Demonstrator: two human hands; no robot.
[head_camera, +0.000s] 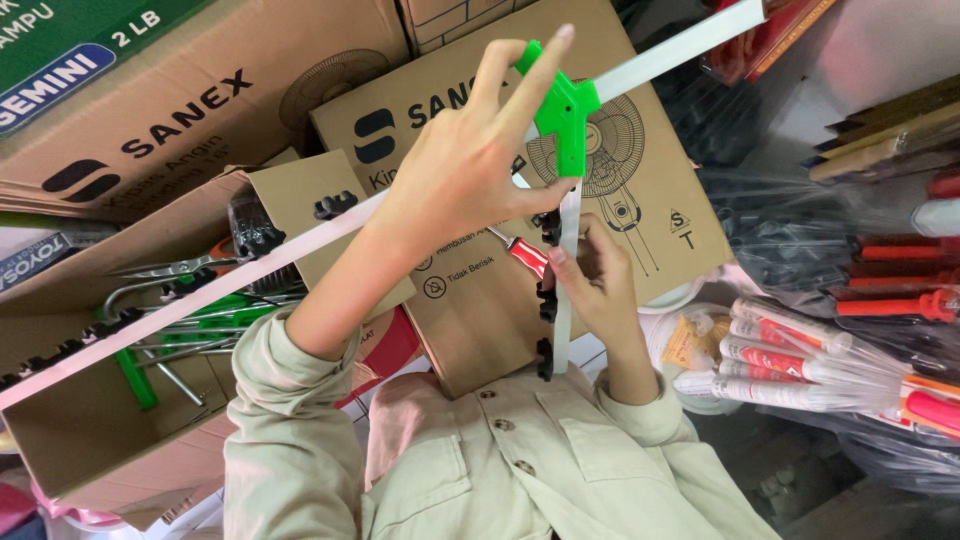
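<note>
While fingers splay, left hand (470, 165) grips green connector (562, 115); right hand (592, 275) pinches white rail (566, 300).

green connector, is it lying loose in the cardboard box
No, the green connector is held up by the left hand, joined to white rails, above the open cardboard box.

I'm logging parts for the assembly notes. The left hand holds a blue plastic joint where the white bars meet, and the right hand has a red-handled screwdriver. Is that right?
Not quite: the plastic joint is green, not blue. The head view shows the left hand holding it where the white bars meet. The rest stands: the right hand has the red-handled screwdriver.
</note>
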